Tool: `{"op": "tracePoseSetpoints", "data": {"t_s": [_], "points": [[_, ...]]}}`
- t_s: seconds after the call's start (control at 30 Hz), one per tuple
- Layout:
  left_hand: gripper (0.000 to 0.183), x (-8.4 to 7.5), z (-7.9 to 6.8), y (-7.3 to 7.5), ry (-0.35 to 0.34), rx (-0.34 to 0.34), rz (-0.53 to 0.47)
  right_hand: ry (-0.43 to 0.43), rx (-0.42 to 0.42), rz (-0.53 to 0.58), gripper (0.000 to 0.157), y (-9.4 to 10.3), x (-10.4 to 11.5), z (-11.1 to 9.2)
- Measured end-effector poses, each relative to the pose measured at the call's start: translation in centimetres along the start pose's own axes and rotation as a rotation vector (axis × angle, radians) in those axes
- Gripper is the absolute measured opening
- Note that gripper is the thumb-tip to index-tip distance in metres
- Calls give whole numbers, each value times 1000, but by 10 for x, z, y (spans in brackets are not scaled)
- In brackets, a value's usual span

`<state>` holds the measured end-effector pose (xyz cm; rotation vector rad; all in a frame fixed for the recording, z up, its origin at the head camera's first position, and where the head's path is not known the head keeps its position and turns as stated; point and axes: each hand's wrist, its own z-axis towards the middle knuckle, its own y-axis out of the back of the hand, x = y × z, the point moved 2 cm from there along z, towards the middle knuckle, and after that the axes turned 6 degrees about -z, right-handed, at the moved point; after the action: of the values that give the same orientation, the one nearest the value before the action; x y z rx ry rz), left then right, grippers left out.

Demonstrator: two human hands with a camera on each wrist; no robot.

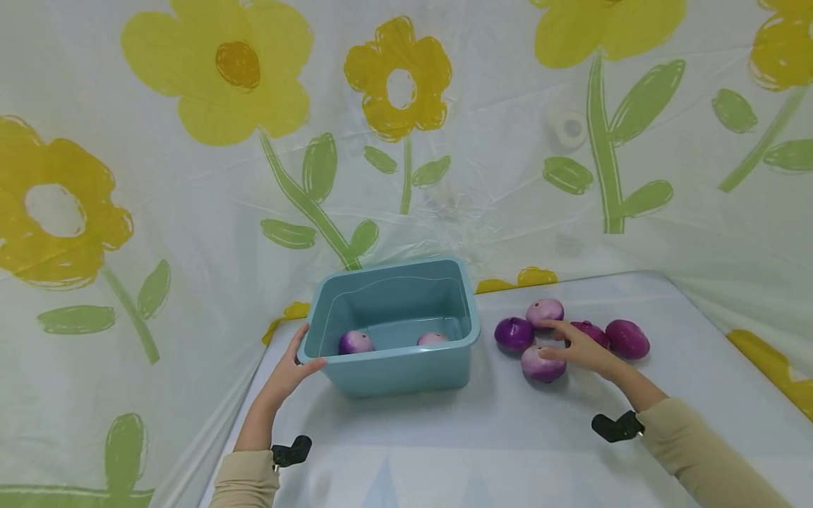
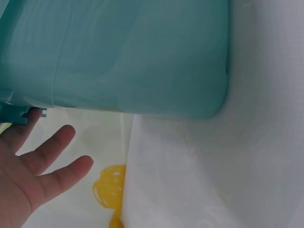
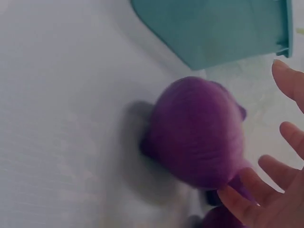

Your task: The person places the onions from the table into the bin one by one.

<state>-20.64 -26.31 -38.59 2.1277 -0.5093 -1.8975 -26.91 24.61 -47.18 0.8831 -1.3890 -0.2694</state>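
Observation:
My left hand (image 1: 286, 374) rests at the near left corner of a teal plastic bin (image 1: 400, 374). Its thumb lies by the front rim. In the left wrist view, the spread fingers (image 2: 61, 178) are fairly straight, one at the bin's rim. Two red onions (image 1: 356, 343) lie inside the bin, partly hidden by its front wall. Over a group of red onions to the right hovers my right hand (image 1: 584, 351), fingers apart. Nearest to it is a pale purple onion (image 1: 543, 365), also seen as a large onion (image 3: 197, 133) beside the spread fingers in the right wrist view.
Other onions in the group include a dark purple one (image 1: 514, 334), a pale one (image 1: 544, 312) behind and a reddish one (image 1: 627, 339) at the right. They sit on a white-covered table (image 1: 508, 437). A flower-printed curtain (image 1: 483, 176) hangs behind the table.

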Motion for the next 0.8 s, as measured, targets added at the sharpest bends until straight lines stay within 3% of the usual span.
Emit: {"op": "tracePoseSetpoints", "data": {"t_s": [0.17, 0.3, 0.5, 0.8], "points": [[89, 17, 11, 4, 4, -7, 11, 59, -51, 9, 72, -18, -13, -5], [87, 29, 18, 6, -9, -15, 11, 33, -50, 38, 74, -30, -20, -8], [86, 32, 19, 6, -25, -15, 7, -33, -23, 97, 80, -40, -24, -10], [87, 31, 19, 6, -18, -6, 19, -93, -2, 85, 79, -48, -29, -7]]}}
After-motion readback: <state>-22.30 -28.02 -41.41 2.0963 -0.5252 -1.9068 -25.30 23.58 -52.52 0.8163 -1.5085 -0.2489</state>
